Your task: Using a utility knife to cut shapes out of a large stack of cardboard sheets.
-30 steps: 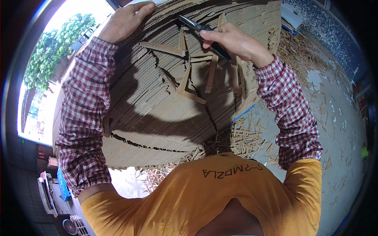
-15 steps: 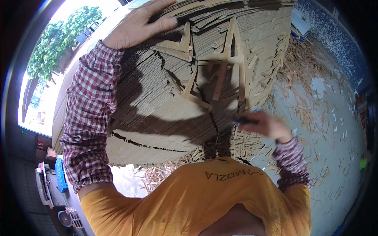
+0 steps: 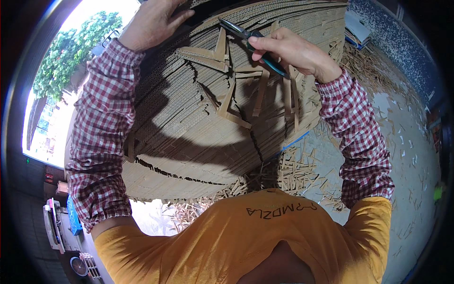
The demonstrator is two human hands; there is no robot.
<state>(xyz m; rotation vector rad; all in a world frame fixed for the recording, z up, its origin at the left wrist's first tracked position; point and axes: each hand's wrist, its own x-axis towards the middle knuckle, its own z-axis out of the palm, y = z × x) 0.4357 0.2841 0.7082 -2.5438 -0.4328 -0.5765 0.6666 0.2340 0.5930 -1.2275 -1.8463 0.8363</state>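
My right hand (image 3: 293, 52) grips a pair of pliers (image 3: 239, 30) with dark, teal-edged handles. Their long pointed jaws reach to the upper edge of a large stack of corrugated cardboard sheets (image 3: 184, 146). On the left side of that stack lies my left hand (image 3: 153, 23), its thumb stretched out and apart, with nothing visible in it; its fingertips are partly hidden at the frame's top. Between and below my hands, bent cardboard strips (image 3: 208, 57) stick out from the stack's face. Dark gaps run between some of the sheets.
Cardboard scraps (image 3: 302, 173) litter the grey floor (image 3: 378, 156) below and to the right. A blue speckled wall (image 3: 402, 52) stands at the far right, with papers (image 3: 357, 31) by it. A blue crate (image 3: 74, 215) and a fan (image 3: 78, 266) are at lower left.
My right hand has risen from the stack's lower right up to its top edge, bringing the pliers. My left hand has shifted slightly up and left. The upright strips at centre right have been displaced.
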